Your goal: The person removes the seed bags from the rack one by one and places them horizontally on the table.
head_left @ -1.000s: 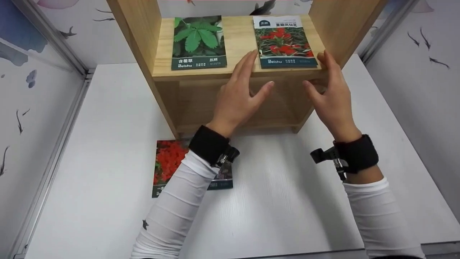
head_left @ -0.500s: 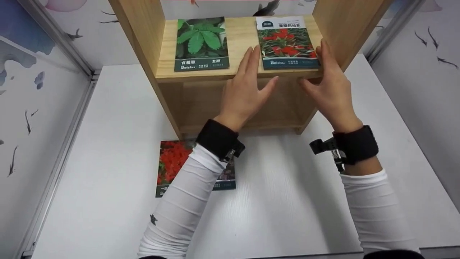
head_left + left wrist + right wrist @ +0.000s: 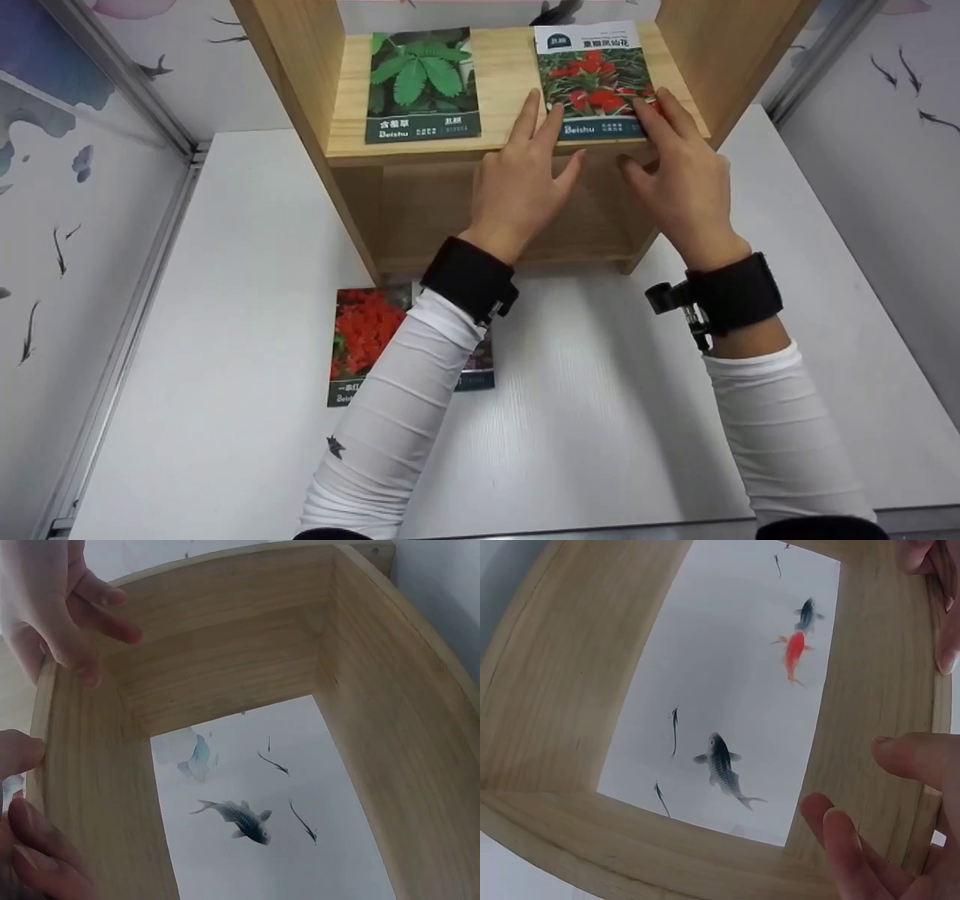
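Observation:
A seed packet with red flowers (image 3: 592,71) lies flat on the upper board of a wooden shelf (image 3: 502,82), towards its right side. My left hand (image 3: 517,191) reaches over the board's front edge, fingers extended, with fingertips at the packet's lower left edge. Above the packet's lower right corner lie the extended fingers of my right hand (image 3: 686,184), its thumb below the board's front edge. To the left, a green-leaf seed packet (image 3: 422,82) lies flat on the same board. Both wrist views show the wooden compartment beneath, with fingers around its front edge.
On the white table (image 3: 585,420) in front of the shelf lies a red-flower packet (image 3: 367,330). Another packet (image 3: 478,367) beside it is mostly covered by my left forearm. Wooden side panels (image 3: 300,97) flank the board, and printed walls stand around the table.
My right hand has moved left from beside the packet, its fingers now over the lower right corner. My left hand has shifted slightly right along its lower left edge.

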Action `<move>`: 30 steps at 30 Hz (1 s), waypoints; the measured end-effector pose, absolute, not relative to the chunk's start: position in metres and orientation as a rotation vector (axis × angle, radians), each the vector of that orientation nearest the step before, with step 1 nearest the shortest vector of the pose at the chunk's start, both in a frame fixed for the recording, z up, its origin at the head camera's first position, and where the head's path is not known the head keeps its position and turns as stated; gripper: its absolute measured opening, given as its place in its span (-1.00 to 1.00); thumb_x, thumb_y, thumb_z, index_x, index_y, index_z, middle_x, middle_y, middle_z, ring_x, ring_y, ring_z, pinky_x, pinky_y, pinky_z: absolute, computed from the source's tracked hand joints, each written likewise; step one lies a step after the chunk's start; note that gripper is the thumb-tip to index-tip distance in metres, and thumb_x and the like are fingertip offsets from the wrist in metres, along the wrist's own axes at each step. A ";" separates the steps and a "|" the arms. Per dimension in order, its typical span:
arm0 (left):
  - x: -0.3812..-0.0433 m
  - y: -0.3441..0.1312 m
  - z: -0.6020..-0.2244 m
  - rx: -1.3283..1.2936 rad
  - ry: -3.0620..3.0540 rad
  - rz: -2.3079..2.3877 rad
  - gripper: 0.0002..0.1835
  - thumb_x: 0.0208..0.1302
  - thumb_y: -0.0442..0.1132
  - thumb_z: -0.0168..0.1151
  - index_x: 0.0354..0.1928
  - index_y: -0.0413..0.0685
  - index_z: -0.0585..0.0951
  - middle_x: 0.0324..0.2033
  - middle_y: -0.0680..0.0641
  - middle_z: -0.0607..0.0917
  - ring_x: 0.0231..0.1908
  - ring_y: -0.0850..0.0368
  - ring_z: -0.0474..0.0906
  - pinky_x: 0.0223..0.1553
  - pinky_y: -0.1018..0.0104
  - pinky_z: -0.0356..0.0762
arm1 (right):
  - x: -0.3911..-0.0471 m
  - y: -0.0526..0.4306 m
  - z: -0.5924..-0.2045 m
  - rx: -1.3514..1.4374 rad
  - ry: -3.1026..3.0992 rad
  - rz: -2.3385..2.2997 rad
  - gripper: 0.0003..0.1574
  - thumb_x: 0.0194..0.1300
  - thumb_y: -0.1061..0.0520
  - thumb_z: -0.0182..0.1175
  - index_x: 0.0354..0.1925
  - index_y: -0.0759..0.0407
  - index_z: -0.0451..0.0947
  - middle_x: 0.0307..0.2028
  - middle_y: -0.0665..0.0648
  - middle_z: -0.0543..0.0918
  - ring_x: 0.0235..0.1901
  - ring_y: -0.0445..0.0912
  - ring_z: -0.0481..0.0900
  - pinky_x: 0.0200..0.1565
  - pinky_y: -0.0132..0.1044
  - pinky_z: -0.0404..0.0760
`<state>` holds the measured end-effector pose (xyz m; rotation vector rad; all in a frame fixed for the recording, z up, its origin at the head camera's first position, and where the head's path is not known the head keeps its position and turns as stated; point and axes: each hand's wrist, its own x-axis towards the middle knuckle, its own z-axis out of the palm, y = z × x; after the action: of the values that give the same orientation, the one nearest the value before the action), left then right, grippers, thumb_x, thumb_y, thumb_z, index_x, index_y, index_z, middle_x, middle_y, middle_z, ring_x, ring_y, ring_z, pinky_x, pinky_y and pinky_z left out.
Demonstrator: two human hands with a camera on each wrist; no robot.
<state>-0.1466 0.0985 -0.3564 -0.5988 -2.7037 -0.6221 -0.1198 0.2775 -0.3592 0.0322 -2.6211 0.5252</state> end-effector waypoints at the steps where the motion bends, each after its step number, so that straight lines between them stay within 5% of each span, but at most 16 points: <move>1: -0.147 0.099 -0.356 -0.603 -2.699 -0.620 -0.35 0.23 0.24 -0.16 0.32 0.16 0.20 0.33 -0.01 0.07 -0.72 0.20 0.34 -0.65 0.41 0.33 | -0.120 0.278 -0.359 0.032 -2.612 0.525 -0.32 0.18 -0.05 0.12 0.27 -0.16 0.21 0.29 -0.03 0.17 -0.18 0.08 0.51 -0.27 -0.10 0.49; 9: -0.149 0.095 -0.355 -0.642 -2.643 -0.633 -0.38 0.24 0.21 -0.11 0.27 0.10 0.29 0.31 0.04 0.15 -0.70 0.21 0.35 -0.61 0.39 0.36 | -0.117 0.280 -0.354 0.056 -2.564 0.524 -0.41 0.21 -0.07 0.05 0.22 -0.12 0.30 0.23 -0.11 0.27 -0.50 -0.02 0.38 -0.51 -0.25 0.24; 20: -0.146 0.086 -0.352 -0.715 -2.611 -0.701 -0.49 0.26 0.08 -0.02 0.20 0.06 0.39 0.25 0.05 0.26 -0.55 0.18 0.50 -0.55 0.38 0.38 | -0.104 0.283 -0.355 0.119 -2.509 0.544 -0.51 0.24 0.00 0.07 0.16 -0.06 0.37 0.14 -0.16 0.35 -0.28 -0.10 0.57 -0.38 -0.28 0.41; 30: -0.138 0.078 -0.348 -0.735 -2.564 -0.647 -0.63 0.25 -0.06 0.08 0.10 0.12 0.49 0.16 0.10 0.39 -0.28 0.18 0.59 -0.51 0.40 0.43 | -0.097 0.283 -0.360 0.127 -2.381 0.611 -0.61 0.26 0.02 0.06 0.08 -0.09 0.44 0.06 -0.21 0.44 -0.07 -0.23 0.50 -0.25 -0.25 0.51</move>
<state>-0.1377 0.0779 -0.3481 -0.7353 -2.5643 -0.6469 -0.0974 0.2834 -0.3601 0.1270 -2.3809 0.6110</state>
